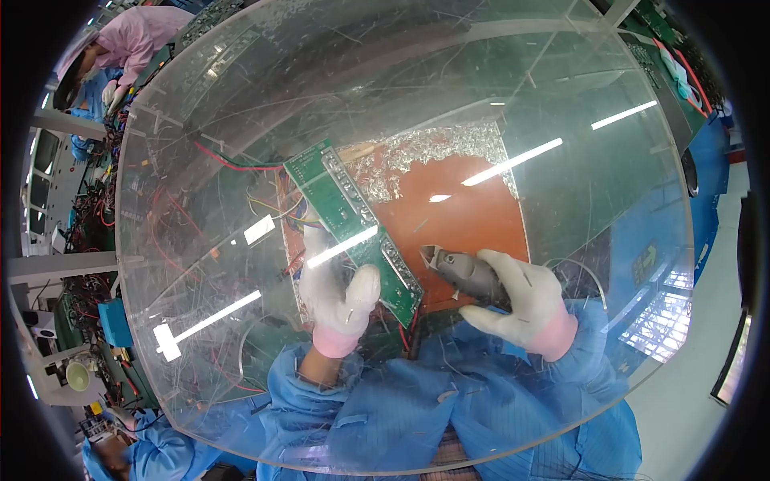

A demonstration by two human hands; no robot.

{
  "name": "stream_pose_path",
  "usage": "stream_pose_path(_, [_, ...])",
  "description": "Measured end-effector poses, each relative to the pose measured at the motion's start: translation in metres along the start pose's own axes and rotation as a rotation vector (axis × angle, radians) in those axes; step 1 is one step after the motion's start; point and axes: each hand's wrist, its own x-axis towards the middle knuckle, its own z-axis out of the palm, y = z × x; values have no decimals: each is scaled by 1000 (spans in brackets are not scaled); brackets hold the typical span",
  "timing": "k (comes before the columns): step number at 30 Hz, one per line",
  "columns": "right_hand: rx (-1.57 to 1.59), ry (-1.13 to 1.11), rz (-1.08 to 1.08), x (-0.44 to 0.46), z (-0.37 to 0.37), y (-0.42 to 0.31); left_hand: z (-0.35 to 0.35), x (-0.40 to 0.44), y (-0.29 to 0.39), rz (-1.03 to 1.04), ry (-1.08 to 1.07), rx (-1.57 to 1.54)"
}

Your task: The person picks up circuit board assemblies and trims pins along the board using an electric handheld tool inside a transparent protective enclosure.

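Behind a scratched clear shield (321,80), my gloved left hand (330,293) is closed on the left edge of a long green circuit board (345,212). The board is tilted, and thin coloured wires run from its left side. In my gloved right hand (521,297) is a dark grey handheld tool (469,274), its metal tip pointing left, just right of the board. Under both lies a reddish-brown pad (457,216) with silvery bits along its far side. A red and a black wire hang at the board's near end.
The clear shield spans the view between me and the work. At the upper left a person in pink (144,36) works by piles of wires (92,216). Another person in blue (160,449) is at the lower left. A blue bin (115,323) stands at the left.
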Motion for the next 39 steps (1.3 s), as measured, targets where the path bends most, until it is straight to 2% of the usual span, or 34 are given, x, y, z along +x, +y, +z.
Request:
stream_pose_path(3, [-3,15,7,-3,2,3,2,-1,-1,15,3,7])
stream_pose_path(8, [-109,70,-97,-3,13,4,0,-2,-6,50,10,27])
stream_pose_path(12, [-210,96,-154,-1,12,6,1,0,13,-112,-91,-34])
stream_pose_path(17, [-220,154,-198,0,15,10,-2,2,13,-137,-113,3])
stream_pose_path(23, [-264,113,-187,3,11,6,-3,4,8,-104,-102,-59])
stream_pose_path(27, [-282,123,-200,3,12,7,-4,5,13,-118,-102,5])
stream_pose_path(33, [-258,122,-179,3,14,8,-5,5,12,-129,-104,41])
stream_pose_path(37, [-29,116,-103,3,9,10,-1,3,6,-70,-28,-50])
stream_pose_path(39, [-48,120,-109,3,9,9,0,2,8,-63,-35,-37])
